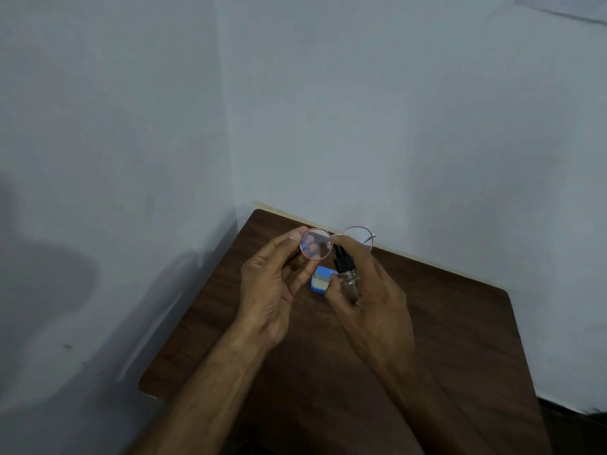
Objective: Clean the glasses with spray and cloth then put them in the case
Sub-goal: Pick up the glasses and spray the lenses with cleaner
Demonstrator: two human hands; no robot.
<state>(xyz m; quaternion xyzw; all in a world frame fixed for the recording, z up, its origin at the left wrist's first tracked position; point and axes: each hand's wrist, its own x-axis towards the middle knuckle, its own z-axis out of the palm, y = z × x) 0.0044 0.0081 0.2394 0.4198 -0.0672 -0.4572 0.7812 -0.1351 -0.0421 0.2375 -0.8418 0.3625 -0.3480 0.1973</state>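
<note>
Round glasses (358,232) with a thin red frame are held up above the table, lenses facing me. My left hand (272,284) pinches the rim of the left lens, fingertips showing through the glass. My right hand (371,297) grips a small clear spray bottle (348,280) with a black nozzle, upright, its nozzle close to the bridge of the glasses. A small blue object with a pale face (319,280), perhaps the case or a folded cloth, lies on the table between my hands; I cannot tell which.
The dark brown wooden table (460,323) stands in a corner of pale blue-grey walls. Its far edge meets the wall just behind the glasses. The left edge of the table drops off beside my left forearm.
</note>
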